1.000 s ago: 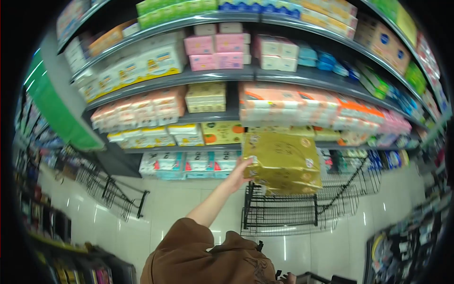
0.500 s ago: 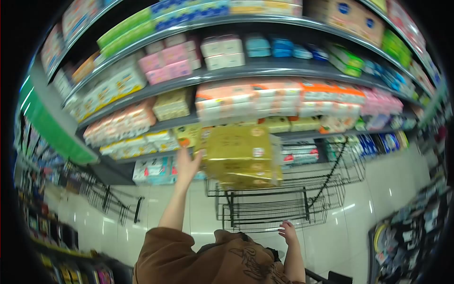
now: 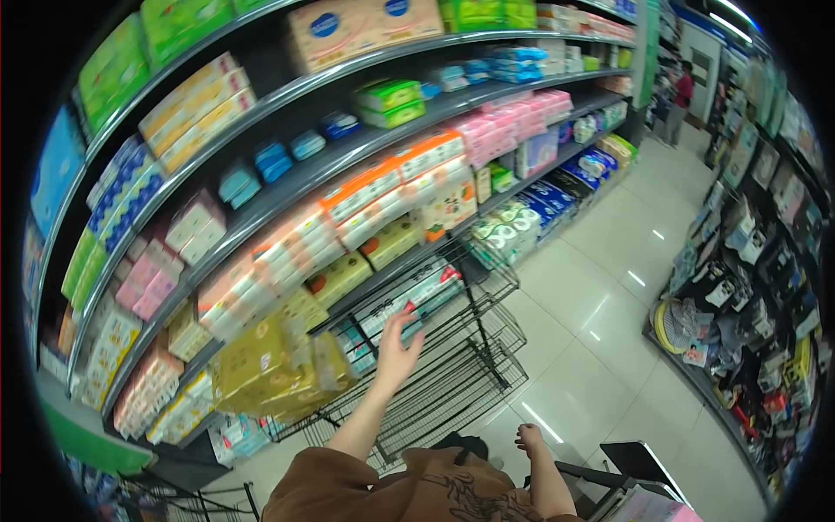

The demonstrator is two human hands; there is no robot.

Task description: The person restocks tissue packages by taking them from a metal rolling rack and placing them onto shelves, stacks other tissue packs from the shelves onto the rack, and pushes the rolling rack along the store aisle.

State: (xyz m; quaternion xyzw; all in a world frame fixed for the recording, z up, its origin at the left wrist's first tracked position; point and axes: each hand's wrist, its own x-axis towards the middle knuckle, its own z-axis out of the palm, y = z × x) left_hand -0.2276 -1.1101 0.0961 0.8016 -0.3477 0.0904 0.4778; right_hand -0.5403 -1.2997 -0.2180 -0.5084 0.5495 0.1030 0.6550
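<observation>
- The shelf [image 3: 326,161] sweeps from the lower left up to the upper right of the frame, its tiers filled with wrapped packs.
- The pale tiled floor [image 3: 591,296] runs down right of centre, with streaks of reflected light.
- A rack [image 3: 752,252] of mixed goods curves along the right side.
- The black wire cart [image 3: 435,383] stands in the middle to lower middle, alongside the shelf.
- A person [image 3: 681,100] in a red top is far off at the upper right.
- The wearer's brown shirt [image 3: 330,487] fills the bottom middle.
- Orange-and-white packs [image 3: 365,200] form a long row left of and at the centre.
- The gold pack [image 3: 265,370] is in the lower left, in front of the shelf, at the cart's left end; what bears its weight I cannot tell.
- The left hand [image 3: 399,346], just below centre, is spread, thumb away from the bent fingers, over the cart and apart from the gold pack.
- The right hand [image 3: 528,439], at the lower middle right, has curled fingers; I cannot tell whether they pinch anything.
</observation>
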